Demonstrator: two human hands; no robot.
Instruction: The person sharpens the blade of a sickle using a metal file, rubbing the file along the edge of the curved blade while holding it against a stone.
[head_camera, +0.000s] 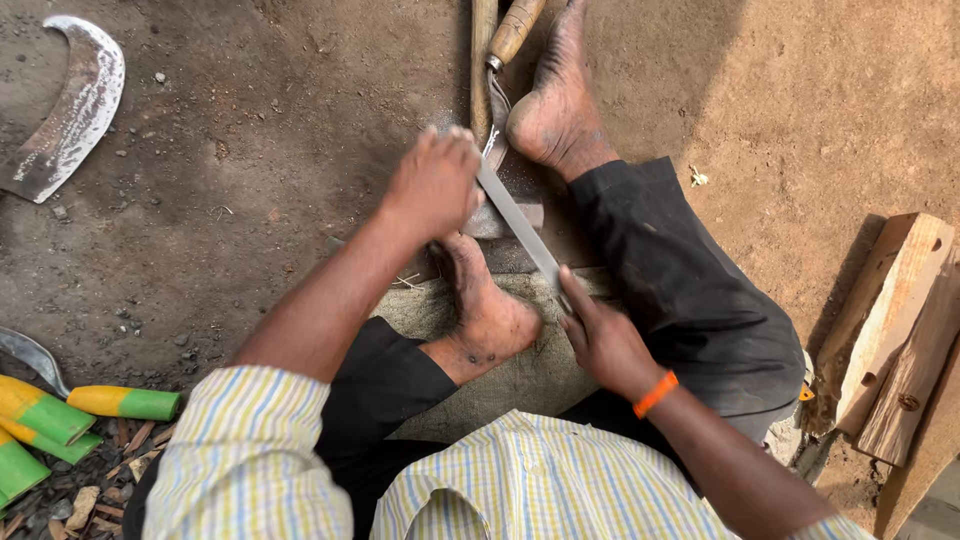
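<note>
Left hand (432, 185) stretched forward, its grip closed over the far tip of a flat steel file (520, 228), right hand (603, 340) bent at the wrist, clasping the near end, file slanting across a blade (497, 125) with wooden handle (515, 30), pinned by a dusty bare foot (555, 105) just beyond the left grip, curved sickle blade (68, 110) well off left on dirt ground (260, 120)

No packages, labels, signs — no screens.

One metal file (520, 222); two sickle blades (68, 110) (30, 356); four yellow-green handles (125, 402); one wooden handle (516, 30); several wood blocks (895, 330).
</note>
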